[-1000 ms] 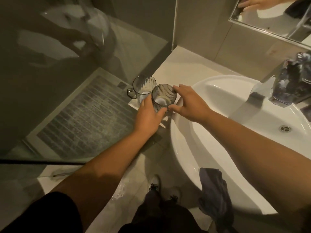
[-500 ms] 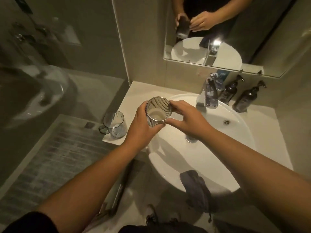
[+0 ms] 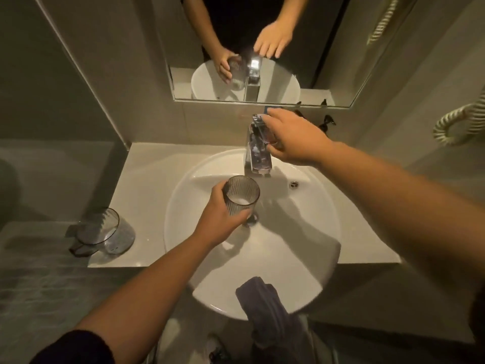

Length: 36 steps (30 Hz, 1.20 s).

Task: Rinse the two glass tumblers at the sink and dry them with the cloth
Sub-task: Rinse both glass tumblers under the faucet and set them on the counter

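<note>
The left hand gripped the ribbed tumbler around its wall, upright over the sink, below the tap. The right hand was at the tap lever, fingers bent around it. The second tumbler stood on the counter; the cloth hung over the sink's front rim. Glass is probably stiff, fragile and slippery when wet, so a full grip around the wall seems best.
</note>
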{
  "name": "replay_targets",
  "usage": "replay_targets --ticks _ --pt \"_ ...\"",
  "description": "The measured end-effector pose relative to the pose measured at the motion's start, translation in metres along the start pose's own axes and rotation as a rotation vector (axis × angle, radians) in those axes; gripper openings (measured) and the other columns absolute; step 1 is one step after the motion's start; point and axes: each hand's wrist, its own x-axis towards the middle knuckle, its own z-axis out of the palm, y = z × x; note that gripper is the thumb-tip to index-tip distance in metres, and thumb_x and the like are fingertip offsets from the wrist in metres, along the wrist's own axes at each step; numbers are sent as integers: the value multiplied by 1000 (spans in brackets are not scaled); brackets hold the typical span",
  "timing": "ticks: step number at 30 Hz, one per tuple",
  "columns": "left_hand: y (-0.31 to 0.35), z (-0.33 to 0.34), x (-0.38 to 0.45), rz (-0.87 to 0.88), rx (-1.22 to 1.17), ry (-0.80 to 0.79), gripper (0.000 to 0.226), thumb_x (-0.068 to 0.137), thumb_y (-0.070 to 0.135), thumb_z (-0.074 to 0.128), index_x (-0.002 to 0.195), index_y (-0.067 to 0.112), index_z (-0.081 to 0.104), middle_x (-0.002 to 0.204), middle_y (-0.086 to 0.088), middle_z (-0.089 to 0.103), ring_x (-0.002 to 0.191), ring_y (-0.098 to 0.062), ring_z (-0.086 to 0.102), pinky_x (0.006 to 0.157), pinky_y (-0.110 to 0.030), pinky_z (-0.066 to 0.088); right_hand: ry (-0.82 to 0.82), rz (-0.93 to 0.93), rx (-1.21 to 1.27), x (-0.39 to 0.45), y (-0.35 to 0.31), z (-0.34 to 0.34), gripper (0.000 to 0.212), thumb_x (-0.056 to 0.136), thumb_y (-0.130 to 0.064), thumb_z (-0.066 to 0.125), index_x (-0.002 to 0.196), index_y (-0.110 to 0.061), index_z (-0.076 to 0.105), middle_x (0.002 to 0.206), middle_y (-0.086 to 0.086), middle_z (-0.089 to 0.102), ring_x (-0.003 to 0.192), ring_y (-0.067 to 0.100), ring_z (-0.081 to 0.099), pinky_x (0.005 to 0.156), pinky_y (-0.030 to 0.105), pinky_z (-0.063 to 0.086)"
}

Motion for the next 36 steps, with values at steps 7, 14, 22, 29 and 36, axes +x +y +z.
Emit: replay_targets --ticks 7,14,22,29,36 --pt "-9 27 30 -23 -16 14 82 80 28 82 144 17 32 131 8 49 117 -11 52 93 -21 38 -73 -57 -183 40 5 15 49 88 -18 57 135 -9 45 132 15 54 110 35 57 84 45 53" --pt "-9 43 33 -13 -23 -7 83 79 26 83 144 19 32 130 9 52 114 -6 53 89 -12 40 -168 -81 -55 66 14 -14 24 87 -22 46 103 -12 61 88 13 64 77 30 58 66 39 51" --pt "-6 51 32 25 -32 -7 84 80 26 83 145 18 31 131 10 49 118 -6 51 91 -9 39 -118 -59 57 63 18 -5 20 88 -21 47 99 -11 61 87 11 63 76 30 57 59 33 42" --pt "-15 55 30 -16 -105 -58 83 84 24 79 149 20 27 137 11 45 125 -5 47 101 -17 36 -99 -40 193 55 20 -2 6 82 -11 49 77 -11 45 66 1 46 70 29 48 53 33 32" --pt "-27 53 39 -127 -311 -35 73 80 28 76 138 31 32 134 10 53 123 -8 56 91 -15 48 -73 106 596 15 38 26 78 89 -22 56 153 -25 12 156 5 30 127 19 48 100 33 42"
